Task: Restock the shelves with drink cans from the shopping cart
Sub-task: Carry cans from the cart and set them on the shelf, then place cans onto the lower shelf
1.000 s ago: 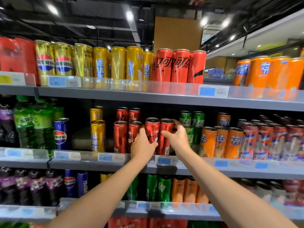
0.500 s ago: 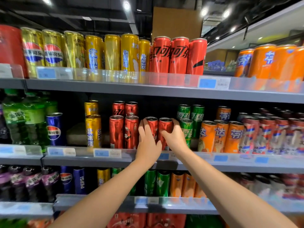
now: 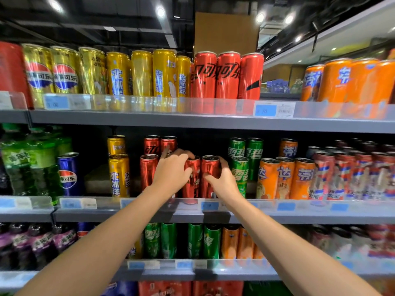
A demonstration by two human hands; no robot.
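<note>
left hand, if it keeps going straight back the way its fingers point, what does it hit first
Probably the rear red slim cans standing just behind the left hand: its fingertips reach towards them over the front red can. Depth is unclear, so they may already be touching.

Middle shelf (image 3: 192, 212), front row: left hand (image 3: 173, 169) rested over a red can (image 3: 193, 180), fingers spread across its top. Right hand (image 3: 222, 180) gripped the neighbouring red can (image 3: 210, 169) from the right. Green cans (image 3: 241, 174) stood just right; a yellow can (image 3: 119, 174) stood left.
</note>
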